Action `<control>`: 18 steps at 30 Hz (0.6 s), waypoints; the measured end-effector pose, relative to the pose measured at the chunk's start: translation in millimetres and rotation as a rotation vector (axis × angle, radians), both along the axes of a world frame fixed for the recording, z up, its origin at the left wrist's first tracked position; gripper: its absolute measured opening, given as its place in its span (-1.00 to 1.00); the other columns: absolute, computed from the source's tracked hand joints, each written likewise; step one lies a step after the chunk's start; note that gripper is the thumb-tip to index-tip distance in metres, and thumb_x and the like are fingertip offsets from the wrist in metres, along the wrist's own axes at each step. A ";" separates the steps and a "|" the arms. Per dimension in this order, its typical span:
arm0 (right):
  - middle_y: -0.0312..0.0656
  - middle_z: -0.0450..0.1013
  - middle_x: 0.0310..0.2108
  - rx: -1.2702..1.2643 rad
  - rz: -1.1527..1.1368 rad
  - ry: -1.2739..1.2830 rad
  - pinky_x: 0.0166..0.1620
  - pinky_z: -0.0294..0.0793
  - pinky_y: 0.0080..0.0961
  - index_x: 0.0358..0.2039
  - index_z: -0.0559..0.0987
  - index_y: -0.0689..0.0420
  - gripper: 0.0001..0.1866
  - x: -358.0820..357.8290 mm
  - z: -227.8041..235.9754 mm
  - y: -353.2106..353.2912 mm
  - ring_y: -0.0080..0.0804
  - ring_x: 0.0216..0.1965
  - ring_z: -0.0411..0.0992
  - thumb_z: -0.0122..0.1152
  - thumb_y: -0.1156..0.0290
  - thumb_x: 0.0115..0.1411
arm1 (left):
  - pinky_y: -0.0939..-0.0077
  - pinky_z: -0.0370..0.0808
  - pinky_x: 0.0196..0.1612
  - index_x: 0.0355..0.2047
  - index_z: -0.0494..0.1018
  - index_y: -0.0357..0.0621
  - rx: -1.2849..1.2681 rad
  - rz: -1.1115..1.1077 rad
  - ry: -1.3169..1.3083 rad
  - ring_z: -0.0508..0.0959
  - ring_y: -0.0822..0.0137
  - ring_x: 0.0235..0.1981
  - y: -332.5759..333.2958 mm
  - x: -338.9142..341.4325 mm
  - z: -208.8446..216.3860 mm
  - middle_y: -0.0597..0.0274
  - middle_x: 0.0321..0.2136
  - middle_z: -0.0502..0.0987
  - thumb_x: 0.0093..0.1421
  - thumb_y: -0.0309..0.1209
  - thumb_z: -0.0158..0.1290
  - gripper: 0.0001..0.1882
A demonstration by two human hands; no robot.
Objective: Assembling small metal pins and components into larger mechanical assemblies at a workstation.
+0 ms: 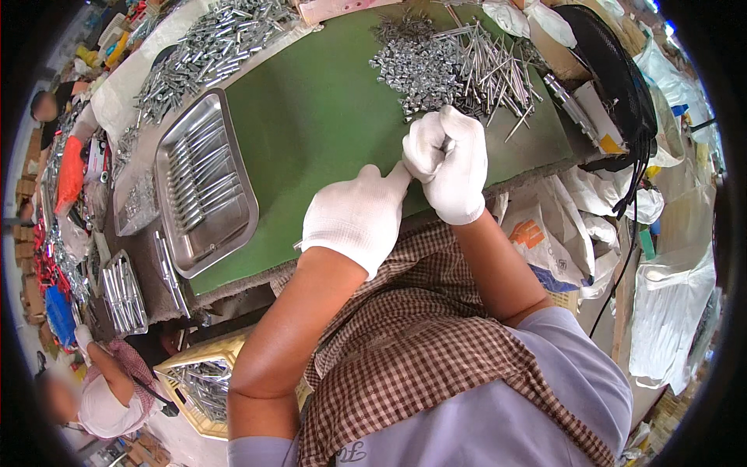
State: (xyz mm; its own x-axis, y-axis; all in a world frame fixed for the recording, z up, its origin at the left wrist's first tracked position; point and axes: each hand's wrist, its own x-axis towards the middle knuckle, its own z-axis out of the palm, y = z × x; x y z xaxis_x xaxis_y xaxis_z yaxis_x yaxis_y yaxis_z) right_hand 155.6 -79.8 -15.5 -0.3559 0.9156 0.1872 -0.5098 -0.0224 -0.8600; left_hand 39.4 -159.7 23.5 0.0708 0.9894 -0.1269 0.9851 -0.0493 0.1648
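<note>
Both hands wear white knit gloves and meet over the near edge of the green work surface [311, 101]. My left hand [354, 214] is closed, its index finger reaching to the right hand. A small metal end pokes out beside its wrist; the rest of that piece is hidden. My right hand [447, 159] is curled in a pinch at the left fingertip, and what it holds cannot be made out. Just beyond it lie a pile of small silver nuts [416, 74] and a heap of long thin bolts [494, 70]. Left of the hands, a steel tray [247, 204] holds a row of metal bolts.
A heap of metal sleeves [214, 47] lies at the far left. A smaller tray [142, 323] of metal rods and a yellow crate [175, 362] stand at the lower left. A black mesh bag [615, 70] and white sacks [545, 226] flank the right. Another person [109, 397] works at left.
</note>
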 end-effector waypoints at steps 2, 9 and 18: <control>-0.35 0.03 -0.79 -0.116 0.016 0.148 -0.63 -0.10 -0.52 -0.78 0.18 0.08 -0.43 0.0 -3.5 2.0 -0.55 -0.75 -0.03 -0.19 0.05 0.32 | 0.09 0.54 -0.40 -0.03 0.38 0.20 -0.012 0.008 -0.002 0.57 -0.03 -0.50 2.6 2.2 -0.2 0.07 -0.47 0.48 0.27 -0.24 -0.10 -0.74; -0.31 0.30 -0.64 0.133 -0.101 -0.266 -0.57 0.21 -0.54 -0.53 0.46 0.24 -0.69 28.3 7.4 1.3 -0.54 -0.66 0.23 0.07 0.27 0.23 | 0.09 0.55 -0.38 -0.04 0.39 0.19 -0.046 0.050 -0.015 0.59 -0.04 -0.47 3.8 6.9 4.3 0.05 -0.47 0.51 0.28 -0.21 -0.10 -0.74; -0.12 0.51 -0.41 0.691 -0.215 -0.950 -0.27 0.47 -0.41 -0.39 0.57 0.16 -0.91 41.2 2.1 -6.6 -0.19 -0.37 0.50 0.21 0.47 0.05 | 0.09 0.55 -0.35 -0.06 0.40 0.19 -0.043 0.083 -0.008 0.59 -0.07 -0.44 0.8 7.5 3.5 0.02 -0.46 0.52 0.30 -0.17 -0.12 -0.75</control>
State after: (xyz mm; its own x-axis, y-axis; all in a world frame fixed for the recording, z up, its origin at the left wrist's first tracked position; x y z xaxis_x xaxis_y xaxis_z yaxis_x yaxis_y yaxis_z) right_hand 196.7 -86.4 -13.4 -0.4700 0.7826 0.4082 0.4005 0.6012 -0.6915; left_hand 46.9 -159.0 26.9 -0.0099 0.9855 -0.1692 0.9842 0.0395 0.1725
